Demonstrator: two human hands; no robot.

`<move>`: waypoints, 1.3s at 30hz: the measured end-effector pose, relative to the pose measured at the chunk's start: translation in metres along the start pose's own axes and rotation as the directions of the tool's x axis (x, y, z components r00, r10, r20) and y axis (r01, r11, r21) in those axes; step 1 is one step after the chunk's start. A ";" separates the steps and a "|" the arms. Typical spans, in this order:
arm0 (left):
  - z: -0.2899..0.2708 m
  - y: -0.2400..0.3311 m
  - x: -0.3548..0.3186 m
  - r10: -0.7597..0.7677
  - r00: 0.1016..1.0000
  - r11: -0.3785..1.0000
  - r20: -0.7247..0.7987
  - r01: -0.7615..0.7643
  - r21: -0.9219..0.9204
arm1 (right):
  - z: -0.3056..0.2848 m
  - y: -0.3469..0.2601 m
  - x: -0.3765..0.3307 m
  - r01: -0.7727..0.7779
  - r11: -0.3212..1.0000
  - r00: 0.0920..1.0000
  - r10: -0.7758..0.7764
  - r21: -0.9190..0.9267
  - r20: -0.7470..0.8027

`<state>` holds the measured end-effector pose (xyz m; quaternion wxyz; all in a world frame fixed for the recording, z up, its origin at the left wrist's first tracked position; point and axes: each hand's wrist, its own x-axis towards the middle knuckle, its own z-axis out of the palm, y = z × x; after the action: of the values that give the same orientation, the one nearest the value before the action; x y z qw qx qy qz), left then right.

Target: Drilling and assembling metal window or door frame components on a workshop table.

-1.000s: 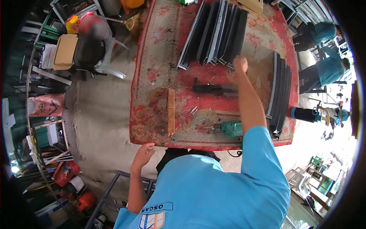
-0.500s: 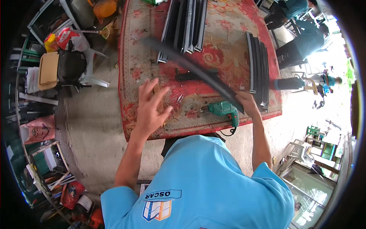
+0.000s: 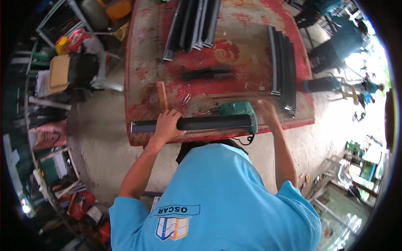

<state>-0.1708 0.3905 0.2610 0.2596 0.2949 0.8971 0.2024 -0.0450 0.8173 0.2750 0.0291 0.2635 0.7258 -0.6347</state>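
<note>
A dark channel-shaped profile bar (image 3: 213, 122) lies crosswise along the near edge of the table. My left hand (image 3: 168, 126) is closed around it, left of its middle. The bar's right end meets the handle of a green corded power drill (image 3: 234, 108), whose bit points left. My right hand (image 3: 268, 113), blurred by motion, is just right of the drill and apart from the bar; how its fingers are set is unclear. A narrow brown wooden piece (image 3: 162, 95) lies beyond my left hand. Farther in are black tool-like pieces (image 3: 207, 73) and scattered small metal bits (image 3: 186, 99).
A red patterned cloth (image 3: 144, 71) covers the table. Long dark profiles lie at the far middle (image 3: 192, 25), with more at the right (image 3: 282, 67). Chairs and clutter line the left side. People in dark teal shirts (image 3: 345, 42) are at the upper right.
The bar has swung from a raised diagonal down to lie crosswise near me. My left hand has taken hold of it, and my right hand has let go.
</note>
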 end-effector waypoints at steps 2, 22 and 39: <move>-0.002 0.004 -0.010 0.030 0.982 0.997 -0.188 -0.015 0.081 | -0.025 0.030 0.012 -0.063 0.979 0.998 0.062 -0.195 -0.007; 0.001 -0.034 0.052 -0.062 0.955 0.978 -0.289 0.116 0.173 | -0.085 0.122 -0.071 -0.052 0.963 0.997 0.067 -0.263 0.047; 0.046 0.034 0.159 0.204 0.964 0.976 -0.168 -0.187 0.111 | -0.047 0.021 -0.099 -0.420 0.903 0.898 0.400 0.085 0.184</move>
<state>-0.2391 0.5259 0.1871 0.1429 0.3747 0.8916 0.2102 0.0628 0.8279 0.3022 0.2051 0.3596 0.6086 -0.6769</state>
